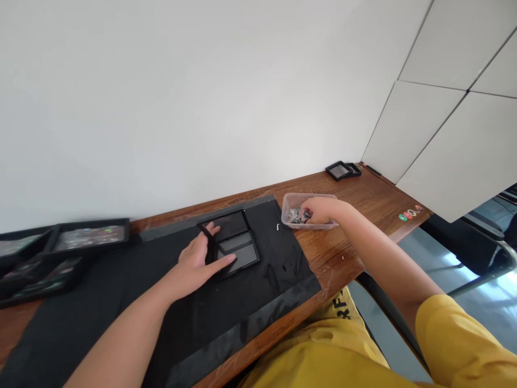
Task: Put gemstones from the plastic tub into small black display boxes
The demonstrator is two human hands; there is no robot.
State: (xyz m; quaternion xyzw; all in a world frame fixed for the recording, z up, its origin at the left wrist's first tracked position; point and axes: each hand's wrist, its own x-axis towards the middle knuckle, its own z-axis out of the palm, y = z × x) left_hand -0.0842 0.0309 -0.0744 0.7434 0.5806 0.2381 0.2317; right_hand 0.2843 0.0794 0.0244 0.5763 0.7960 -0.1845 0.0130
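My left hand (pixel 197 252) is at the left side of a black hinged display frame (pixel 252 237), which lies opened out on a black mat (pixel 278 269). Its thumb presses on the clear film of the near half, and its fingertips hook over the far half. Off to the right, my right hand (pixel 321 209) reaches down into a clear plastic tub (pixel 288 202). Its fingers are drawn together among small shiny, silvery pieces (pixel 295 215). What they pinch is partly hidden; a dark bit shows by the fingertips.
Black frames with shiny contents (pixel 89 237) stand at the left end of the wooden table (pixel 343 245). Two smaller black frames (pixel 339 170) lie against the wall at the far right. Round stickers (pixel 410 214) mark the right edge, beside a chair (pixel 480 258).
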